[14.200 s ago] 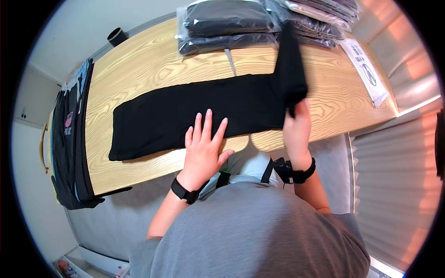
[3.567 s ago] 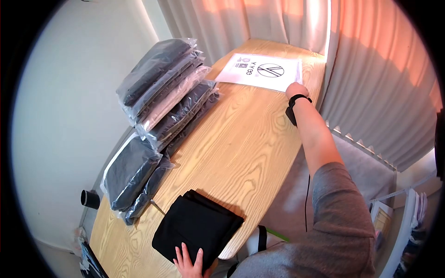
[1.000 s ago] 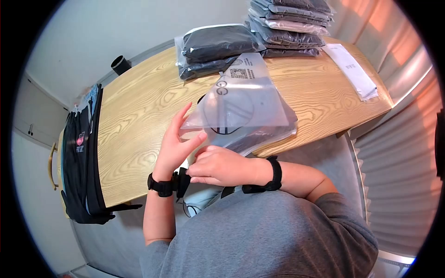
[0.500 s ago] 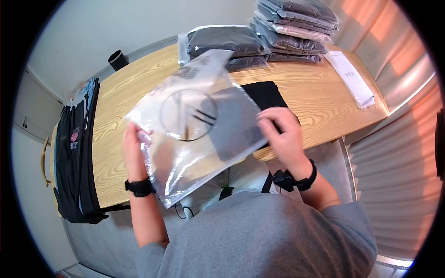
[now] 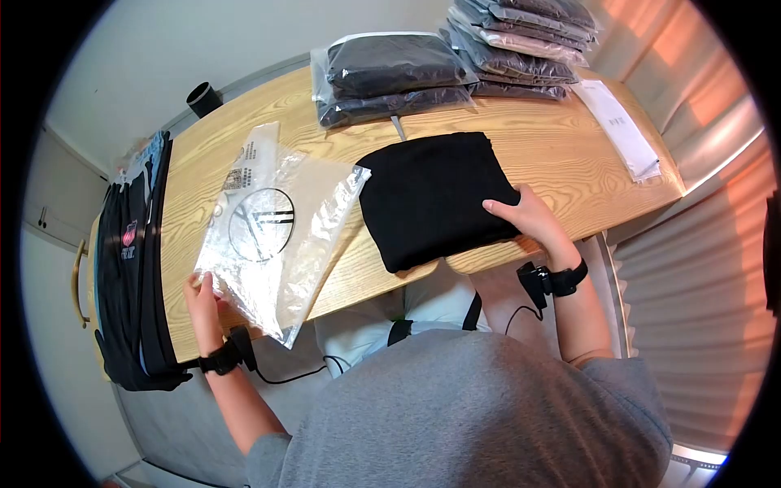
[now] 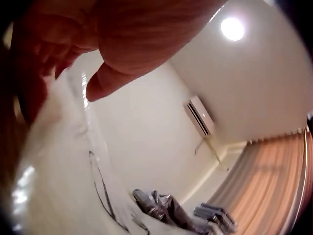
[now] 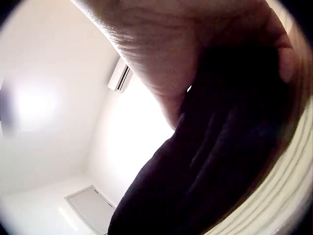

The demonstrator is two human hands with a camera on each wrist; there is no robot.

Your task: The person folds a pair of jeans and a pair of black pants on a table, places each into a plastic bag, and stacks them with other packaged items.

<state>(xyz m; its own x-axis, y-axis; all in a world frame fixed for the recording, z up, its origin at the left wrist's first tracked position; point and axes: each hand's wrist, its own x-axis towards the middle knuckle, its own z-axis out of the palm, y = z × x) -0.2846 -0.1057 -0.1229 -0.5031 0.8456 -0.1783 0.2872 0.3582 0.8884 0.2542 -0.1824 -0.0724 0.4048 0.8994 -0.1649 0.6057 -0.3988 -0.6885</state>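
My left hand (image 5: 202, 311) pinches a clear plastic bag (image 5: 262, 236) by its lower left corner. The bag, printed with a black circle logo and a square code, lies slanted over the table's left half, its lower tip past the front edge. To its right is a folded black garment (image 5: 435, 199), a thick squarish bundle. The bag's upper right corner reaches the garment's left edge. My right hand (image 5: 541, 224) grips the garment's right edge, thumb on top; in the right wrist view the dark cloth (image 7: 210, 147) lies between thumb and fingers.
Bagged dark garments (image 5: 399, 73) are piled at the back, with a taller stack (image 5: 521, 49) beside them. More flat bags (image 5: 618, 130) lie at the right end of the wooden table (image 5: 236, 146). Dark clothes (image 5: 134, 268) hang over its left end. A black bin (image 5: 203, 99) stands behind.
The black garment went from spread out to folded into a bundle. A bag came from the right end and has swung left off the garment. My right hand has moved from bag to garment.
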